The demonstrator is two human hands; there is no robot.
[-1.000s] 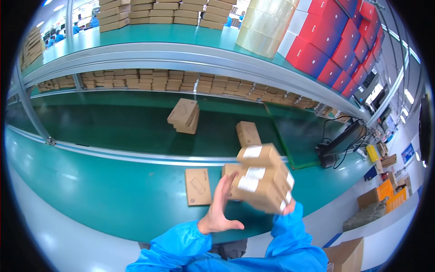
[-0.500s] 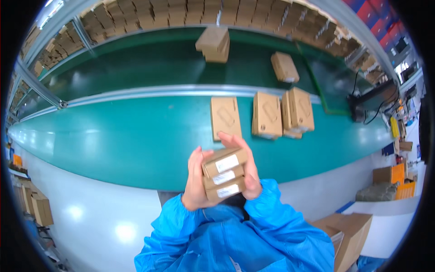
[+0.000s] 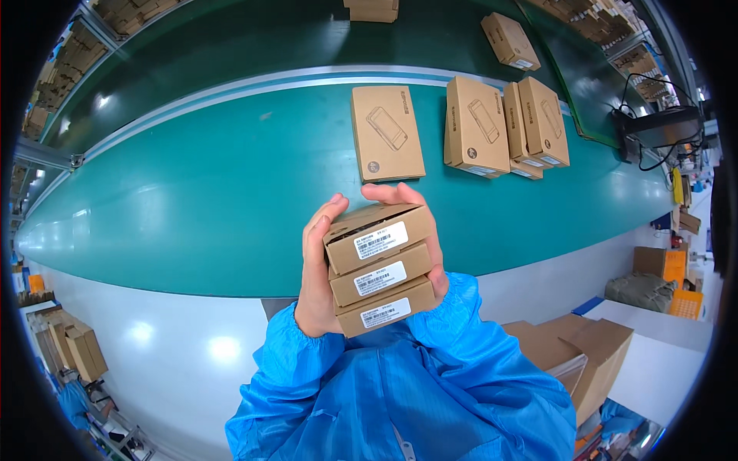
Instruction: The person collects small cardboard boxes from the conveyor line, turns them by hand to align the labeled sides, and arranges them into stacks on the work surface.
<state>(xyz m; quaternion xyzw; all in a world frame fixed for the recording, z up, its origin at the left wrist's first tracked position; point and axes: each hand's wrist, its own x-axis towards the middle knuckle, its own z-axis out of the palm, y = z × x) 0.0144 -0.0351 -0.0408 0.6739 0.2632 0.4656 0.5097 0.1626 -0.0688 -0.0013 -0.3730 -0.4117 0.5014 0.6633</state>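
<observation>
Between my two hands sits a stack of three small brown cardboard boxes [image 3: 380, 281], tilted so their white-labelled ends face me. My left hand [image 3: 317, 269] presses the left side, thumb and fingertips up near the top box. On the right side my right hand [image 3: 436, 257] grips the stack, its fingers curling over the far top edge. Just beyond the stack, a single flat brown box [image 3: 388, 133] with a printed device outline lies on the green table [image 3: 192, 200]. Farther right stand a pile of similar boxes [image 3: 477, 127] and another pile [image 3: 544, 123] beside it.
Behind a metal rail [image 3: 292, 79] runs a dark green conveyor belt [image 3: 254, 46], carrying a brown box [image 3: 510, 41] and a stack at the top edge. A black device with cables [image 3: 663, 127] stands far right. A large open carton [image 3: 592, 361] is at lower right.
My view has tipped down and closer, so the table things sit higher in it. The three-box stack stays held between both hands, its labels now sharper.
</observation>
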